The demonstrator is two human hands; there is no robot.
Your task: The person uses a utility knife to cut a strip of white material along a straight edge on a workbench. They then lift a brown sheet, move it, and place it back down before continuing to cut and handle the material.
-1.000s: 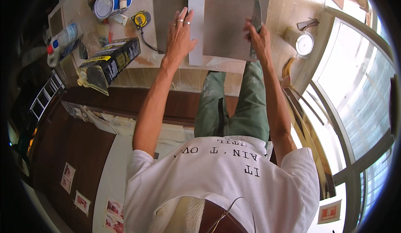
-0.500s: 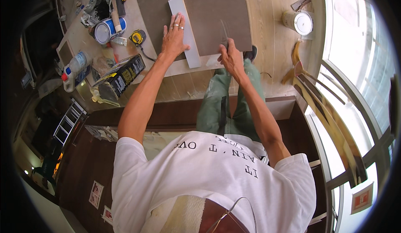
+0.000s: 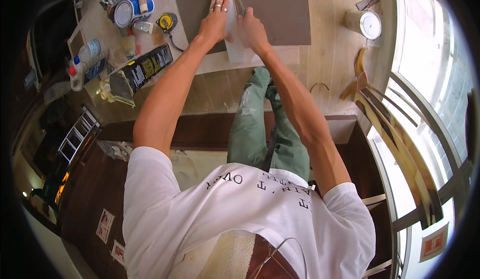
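A dark grey-brown sheet (image 3: 280,9) lies on the pale floor at the top of the head view. Across it lies a long pale grey strip (image 3: 234,49). My left hand (image 3: 215,23) presses down on the strip, fingers together, with rings on two of them. My right hand (image 3: 251,27) sits just to the right of the strip, touching its edge, and grips a thin knife-like tool (image 3: 238,4) whose blade points away from me along the strip. My knees in green trousers (image 3: 260,124) are below the sheet.
Left of the sheet are a yellow-and-black tape measure (image 3: 166,22), a tin can (image 3: 127,11), a black cartridge tube (image 3: 142,69) and a plastic bottle (image 3: 87,54). A round white container (image 3: 367,25) stands at the right, near a window frame (image 3: 415,119). A small ladder (image 3: 75,136) shows at far left.
My right hand moved left from the sheet's right side to the strip's edge, close to my left hand. The left hand's spread fingers have drawn together on the strip.
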